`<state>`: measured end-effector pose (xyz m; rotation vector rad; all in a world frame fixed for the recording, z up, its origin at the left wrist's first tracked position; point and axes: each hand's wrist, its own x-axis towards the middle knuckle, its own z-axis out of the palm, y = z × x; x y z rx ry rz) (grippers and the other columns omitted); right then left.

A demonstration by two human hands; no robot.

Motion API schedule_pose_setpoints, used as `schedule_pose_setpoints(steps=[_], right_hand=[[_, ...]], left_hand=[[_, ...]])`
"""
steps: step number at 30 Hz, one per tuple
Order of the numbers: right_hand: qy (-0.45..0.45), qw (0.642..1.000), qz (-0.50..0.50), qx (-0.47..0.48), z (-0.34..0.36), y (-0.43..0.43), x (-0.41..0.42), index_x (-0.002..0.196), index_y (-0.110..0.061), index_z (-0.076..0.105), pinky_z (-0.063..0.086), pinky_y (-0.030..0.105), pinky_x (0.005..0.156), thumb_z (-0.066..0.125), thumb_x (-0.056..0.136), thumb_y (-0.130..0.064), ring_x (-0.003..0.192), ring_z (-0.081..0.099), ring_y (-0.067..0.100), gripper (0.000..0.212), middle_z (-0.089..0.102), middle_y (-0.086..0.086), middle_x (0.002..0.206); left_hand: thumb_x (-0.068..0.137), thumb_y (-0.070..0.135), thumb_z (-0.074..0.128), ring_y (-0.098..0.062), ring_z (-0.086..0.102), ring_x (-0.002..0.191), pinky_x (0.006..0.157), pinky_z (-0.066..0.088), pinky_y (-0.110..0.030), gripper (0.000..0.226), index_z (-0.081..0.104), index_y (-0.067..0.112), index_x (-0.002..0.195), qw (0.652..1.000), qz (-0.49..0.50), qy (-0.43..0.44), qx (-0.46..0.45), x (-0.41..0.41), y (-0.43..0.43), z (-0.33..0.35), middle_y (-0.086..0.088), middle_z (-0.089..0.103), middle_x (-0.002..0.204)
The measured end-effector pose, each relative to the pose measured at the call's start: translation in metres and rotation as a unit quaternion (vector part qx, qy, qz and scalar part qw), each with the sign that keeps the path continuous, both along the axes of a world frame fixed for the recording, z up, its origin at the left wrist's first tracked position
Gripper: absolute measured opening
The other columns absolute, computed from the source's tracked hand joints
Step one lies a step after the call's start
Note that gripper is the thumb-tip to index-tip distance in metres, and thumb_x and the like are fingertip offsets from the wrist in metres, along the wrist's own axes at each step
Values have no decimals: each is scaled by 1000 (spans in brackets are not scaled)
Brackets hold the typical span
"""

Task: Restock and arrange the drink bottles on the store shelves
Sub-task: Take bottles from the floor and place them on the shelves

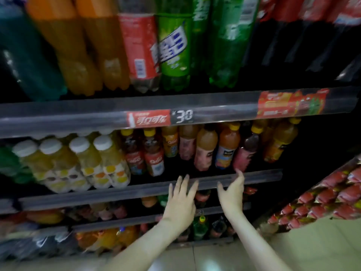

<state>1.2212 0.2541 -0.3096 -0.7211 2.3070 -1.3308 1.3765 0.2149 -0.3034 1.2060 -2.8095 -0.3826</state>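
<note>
Both hands empty, fingers spread: the left hand (182, 194) and right hand (232, 189) reach toward the juice bottles (207, 148) on the middle shelf (259, 176), apparently to straighten the row.

Shop interior, seen from the drinks aisle where I stand. Tiered shelves (254, 176) rise before me, each fronted by a clear plastic price rail (78, 114). One rail carries a red brand label (149, 119) beside a price tag (183, 116) reading 30, with a red promotional strip (291, 103) farther right. Large soda bottles (173, 45) fill the top shelf; small juice bottles (226, 147) and wrapped multipacks (78, 163) fill the next. To my right stands a rack of red packets (322, 198); underfoot are pale floor tiles (312, 247).
</note>
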Motion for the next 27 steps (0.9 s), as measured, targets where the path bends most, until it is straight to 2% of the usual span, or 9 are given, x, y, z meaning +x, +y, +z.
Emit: schedule_pose_setpoints(steps=[2, 5, 6, 9, 11, 13, 19, 24, 27], right_hand=[[3, 996, 83, 41, -29, 5, 40, 139, -8, 36, 36, 32, 104, 63, 88, -5, 127, 47, 26, 58, 47, 12, 135], [19, 948, 269, 169, -83, 26, 109, 134, -9, 46, 32, 21, 99, 57, 90, -3, 123, 50, 22, 46, 52, 8, 130], [21, 921, 326, 211, -105, 36, 134, 137, -11, 44, 32, 20, 100, 56, 90, -3, 125, 49, 20, 49, 50, 7, 133], [-9, 846, 427, 319, -186, 77, 203, 141, -24, 38, 37, 24, 101, 53, 90, -7, 122, 50, 17, 56, 48, 5, 138], [-48, 804, 456, 378, -251, 108, 243, 139, -34, 35, 42, 28, 99, 54, 88, -13, 117, 54, 18, 58, 52, 7, 135], [-65, 768, 464, 438, -313, 137, 279, 146, -26, 30, 39, 25, 101, 57, 89, -19, 124, 50, 21, 63, 48, 8, 141], [2, 684, 498, 532, -471, 166, 342, 152, -22, 13, 44, 30, 92, 49, 97, -27, 119, 54, 26, 66, 50, 10, 138], [213, 570, 600, 519, -601, 138, 347, 151, -24, 13, 45, 35, 90, 46, 97, -38, 118, 49, 28, 64, 46, 12, 134], [185, 594, 592, 513, -647, 142, 344, 142, -34, 18, 45, 38, 88, 45, 98, -23, 114, 51, 34, 53, 47, 16, 130]], left_hand=[[93, 23, 46, -34, -3, 146, 117, 0, -51, 68, 12, 13, 152, 994, 29, -92, 50, 43, 18, -27, -12, 3, 159], [66, 35, 79, -34, 33, 135, 108, 35, -42, 79, 49, 6, 134, 977, 90, -107, 159, 104, 40, -65, -20, 42, 141], [66, 32, 79, -32, 39, 132, 106, 38, -37, 77, 49, 6, 133, 969, 102, -103, 199, 128, 49, -81, -19, 42, 140], [93, 18, 32, -22, 22, 141, 111, 19, -32, 58, 17, 13, 149, 942, 164, -104, 274, 205, 84, -152, -8, 14, 157], [94, 18, 29, -21, 18, 143, 111, 21, -30, 61, 10, 16, 151, 914, 232, -95, 321, 255, 106, -208, -5, 8, 159], [96, 21, 36, -21, 20, 142, 110, 25, -29, 64, 7, 19, 152, 878, 297, -95, 363, 300, 133, -271, -3, 6, 159], [95, 18, 43, -24, 36, 132, 104, 33, -30, 63, 13, 19, 151, 779, 419, -82, 460, 357, 213, -437, -1, 15, 156], [92, 16, 51, -24, 31, 136, 109, 28, -31, 65, 20, 16, 150, 780, 428, 11, 455, 336, 214, -541, -5, 24, 152], [93, 15, 52, -25, 37, 131, 105, 31, -30, 63, 23, 15, 149, 781, 434, 48, 448, 328, 210, -583, -6, 30, 149]])
